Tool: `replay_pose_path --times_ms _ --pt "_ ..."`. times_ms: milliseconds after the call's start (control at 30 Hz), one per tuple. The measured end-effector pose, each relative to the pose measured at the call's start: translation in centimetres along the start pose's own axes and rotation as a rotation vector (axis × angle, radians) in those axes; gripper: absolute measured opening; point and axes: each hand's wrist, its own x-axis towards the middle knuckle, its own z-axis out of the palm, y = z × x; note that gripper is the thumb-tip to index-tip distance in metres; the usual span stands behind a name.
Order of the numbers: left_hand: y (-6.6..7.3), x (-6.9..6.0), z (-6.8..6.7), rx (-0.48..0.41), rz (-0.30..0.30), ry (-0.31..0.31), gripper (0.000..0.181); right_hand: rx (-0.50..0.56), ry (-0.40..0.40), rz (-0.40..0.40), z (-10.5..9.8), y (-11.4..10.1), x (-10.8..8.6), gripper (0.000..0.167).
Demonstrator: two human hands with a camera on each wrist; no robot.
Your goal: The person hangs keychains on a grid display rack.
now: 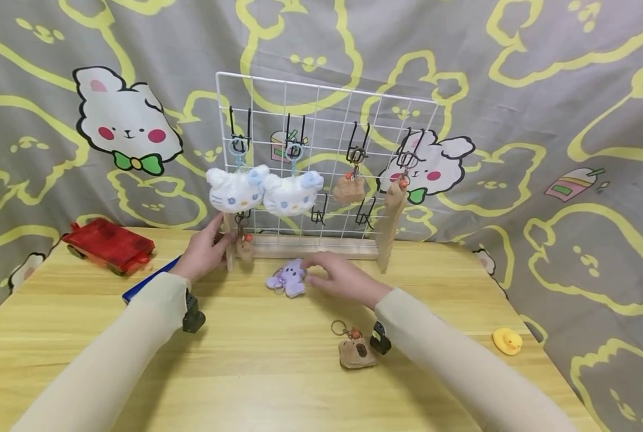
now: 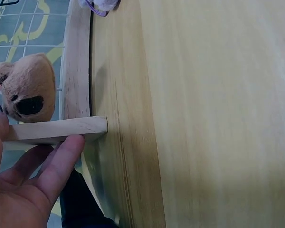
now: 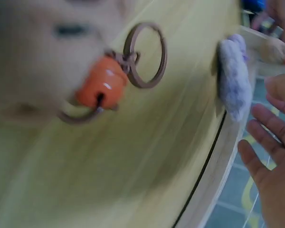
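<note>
My left hand (image 1: 205, 249) pinches the wooden side foot (image 2: 61, 128) of a white wire grid rack (image 1: 300, 240), thumb on one side and fingers on the other. Right beside it hangs a brown plush keychain (image 2: 33, 88) with a dark nose. My right hand (image 1: 345, 277) hovers, fingers spread, next to a purple plush keychain (image 1: 291, 279) lying before the rack's base; in the right wrist view a gap shows between the fingers (image 3: 263, 128) and that purple plush (image 3: 235, 76). A second brown plush keychain (image 1: 356, 354) with an orange bell (image 3: 102, 83) lies beneath my right wrist.
Two white cat-head plush keychains (image 1: 291, 193) hang from black hooks on the rack's left. More brown keychains (image 1: 348, 189) hang on its right. A red toy cart (image 1: 111, 245) and a blue flat object (image 1: 149, 279) lie left, a yellow rubber duck (image 1: 507, 341) right. Patterned curtain (image 1: 586, 252) behind.
</note>
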Motion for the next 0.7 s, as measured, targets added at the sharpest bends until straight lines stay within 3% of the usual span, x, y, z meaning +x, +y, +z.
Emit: replay_pose_path --times_ms 233,400,567,700 --pt "0.1 0.0 0.1 0.027 0.013 0.005 0.065 -0.228 -0.118 -0.085 1.0 -1.5 2.9 0.041" --pt "0.1 0.0 0.1 0.03 0.008 0.004 0.065 -0.316 -0.123 -0.113 2.1 -1.8 4.5 0.036" --pt "0.0 0.0 0.0 0.043 0.019 0.01 0.063 -0.4 -0.077 0.001 2.9 -2.0 5.5 0.029" --pt "0.1 0.1 0.0 0.05 0.023 0.013 0.063 -0.406 -0.088 0.092 2.9 -2.4 5.6 0.03"
